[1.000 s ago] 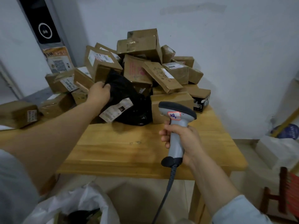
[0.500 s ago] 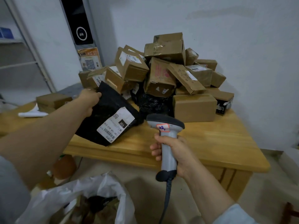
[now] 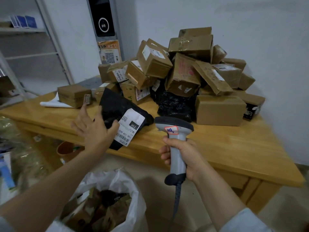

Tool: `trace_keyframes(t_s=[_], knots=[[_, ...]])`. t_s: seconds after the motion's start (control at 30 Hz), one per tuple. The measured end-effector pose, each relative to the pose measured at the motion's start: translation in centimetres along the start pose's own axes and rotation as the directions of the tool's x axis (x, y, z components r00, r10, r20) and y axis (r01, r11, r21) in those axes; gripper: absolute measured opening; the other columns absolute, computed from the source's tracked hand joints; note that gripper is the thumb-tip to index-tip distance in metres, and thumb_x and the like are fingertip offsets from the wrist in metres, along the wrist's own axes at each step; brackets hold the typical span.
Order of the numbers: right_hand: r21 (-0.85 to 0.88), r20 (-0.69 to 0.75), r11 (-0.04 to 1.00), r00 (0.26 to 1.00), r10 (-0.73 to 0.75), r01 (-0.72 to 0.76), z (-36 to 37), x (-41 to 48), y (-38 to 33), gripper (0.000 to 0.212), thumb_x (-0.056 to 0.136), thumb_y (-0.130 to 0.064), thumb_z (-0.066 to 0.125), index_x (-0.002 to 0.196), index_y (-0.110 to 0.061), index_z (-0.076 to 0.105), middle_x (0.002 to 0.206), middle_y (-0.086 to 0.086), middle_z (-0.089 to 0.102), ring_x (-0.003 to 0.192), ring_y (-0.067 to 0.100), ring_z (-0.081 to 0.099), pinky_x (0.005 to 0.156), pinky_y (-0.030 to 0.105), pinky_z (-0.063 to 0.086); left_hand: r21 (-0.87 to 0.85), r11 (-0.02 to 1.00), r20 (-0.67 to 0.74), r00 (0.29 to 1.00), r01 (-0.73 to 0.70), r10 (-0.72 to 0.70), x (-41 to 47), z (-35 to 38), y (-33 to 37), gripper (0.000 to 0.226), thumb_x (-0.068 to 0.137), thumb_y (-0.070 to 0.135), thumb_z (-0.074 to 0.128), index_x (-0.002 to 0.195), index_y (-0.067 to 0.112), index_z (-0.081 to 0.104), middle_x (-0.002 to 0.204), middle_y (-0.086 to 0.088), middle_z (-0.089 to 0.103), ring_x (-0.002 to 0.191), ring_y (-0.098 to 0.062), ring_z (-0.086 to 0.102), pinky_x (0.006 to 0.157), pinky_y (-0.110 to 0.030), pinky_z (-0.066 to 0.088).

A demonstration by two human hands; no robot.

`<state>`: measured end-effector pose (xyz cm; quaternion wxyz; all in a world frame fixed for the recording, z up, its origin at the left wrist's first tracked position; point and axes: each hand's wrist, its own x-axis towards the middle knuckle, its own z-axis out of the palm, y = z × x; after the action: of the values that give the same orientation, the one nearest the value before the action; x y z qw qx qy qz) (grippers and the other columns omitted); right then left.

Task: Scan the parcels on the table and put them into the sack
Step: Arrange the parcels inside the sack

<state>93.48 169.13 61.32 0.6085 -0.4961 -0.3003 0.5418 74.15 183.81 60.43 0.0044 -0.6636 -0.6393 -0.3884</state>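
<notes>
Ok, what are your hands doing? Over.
Left hand holds flat black plastic mailer, white label up. Right hand grips grey handheld scanner. White sack open below. Nothing between scanner and label.

light: dim, even, indoor | shadows: soft, beneath table (image 3: 234, 144) | blur: smeared left edge | distortion: wide-angle bowing at borders

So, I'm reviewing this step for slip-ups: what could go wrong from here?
The left hand holds the bag mostly by the thumb, fingers spread, past the table edge; it might slip and miss the sack. The thumb sits next to the label, so it may hide the barcode from the scanner. The box pile leans and may topple.
</notes>
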Motion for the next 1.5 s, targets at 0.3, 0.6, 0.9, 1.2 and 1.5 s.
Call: trace_keyframes(t_s=[0.3, 0.6, 0.9, 1.2, 1.5], knots=[[-0.049, 0.04, 0.999, 0.999, 0.006, -0.004, 1.3, 0.3, 0.4, 0.008, 0.087, -0.01, 0.066, 0.088, -0.003, 0.061, 0.063, 0.013, 0.066, 0.047, 0.018, 0.059, 0.044, 0.024, 0.048, -0.492, 0.313, 0.542, 0.567, 0.812, -0.62, -4.3, 2.0, -0.9, 0.034, 0.088, 0.02, 0.068, 0.114, 0.001, 0.056, 0.117, -0.02, 0.059, 0.1, -0.026, 0.051, 0.083, -0.035, 0.041], [-0.18, 0.156, 0.98, 0.986, -0.055, 0.083, 2.4, -1.2, 0.2, 0.018, 0.087, -0.023, 0.068, 0.09, -0.008, 0.06, 0.061, 0.008, 0.064, 0.052, 0.02, 0.061, 0.048, 0.027, 0.051, -0.53, 0.836, 0.155, 0.985, 0.144, -0.071, 6.0, -5.6, 3.2, 0.005, 0.091, 0.015, 0.063, 0.092, 0.02, 0.066, 0.092, -0.002, 0.068, 0.087, -0.019, 0.064, 0.081, -0.035, 0.053], [-0.281, 0.201, 0.933, 0.964, -0.171, 0.224, 5.0, -2.3, -0.4, 0.017, 0.083, -0.016, 0.072, 0.076, -0.008, 0.059, 0.052, 0.003, 0.057, 0.043, 0.015, 0.052, 0.045, 0.026, 0.045, -0.163, 0.976, 0.253, 0.95, -0.143, 0.181, 9.3, -12.8, 4.5, 0.022, 0.089, 0.015, 0.065, 0.109, 0.008, 0.07, 0.096, -0.008, 0.066, 0.087, -0.019, 0.058, 0.081, -0.03, 0.043], [-0.4, 0.255, 0.876, 0.951, -0.174, 0.268, 7.5, -2.6, 1.5, 0.016, 0.083, -0.009, 0.07, 0.076, -0.01, 0.055, 0.046, -0.003, 0.053, 0.041, 0.013, 0.049, 0.045, 0.026, 0.044, 0.037, 0.986, 0.343, 0.929, -0.164, 0.141, 7.8, -15.2, 0.7, 0.022, 0.09, 0.017, 0.064, 0.108, 0.007, 0.071, 0.091, -0.006, 0.064, 0.086, -0.019, 0.056, 0.08, -0.032, 0.044], [-0.402, 0.279, 0.859, 0.936, -0.214, 0.317, 8.8, -3.3, 1.5, 0.016, 0.082, -0.007, 0.071, 0.073, -0.008, 0.057, 0.045, -0.004, 0.052, 0.039, 0.011, 0.049, 0.044, 0.025, 0.044, -0.011, 0.993, 0.319, 0.941, -0.116, 0.113, 7.2, -16.1, 0.0, 0.023, 0.092, 0.017, 0.061, 0.111, 0.006, 0.069, 0.092, -0.004, 0.062, 0.08, -0.014, 0.055, 0.076, -0.029, 0.041]])
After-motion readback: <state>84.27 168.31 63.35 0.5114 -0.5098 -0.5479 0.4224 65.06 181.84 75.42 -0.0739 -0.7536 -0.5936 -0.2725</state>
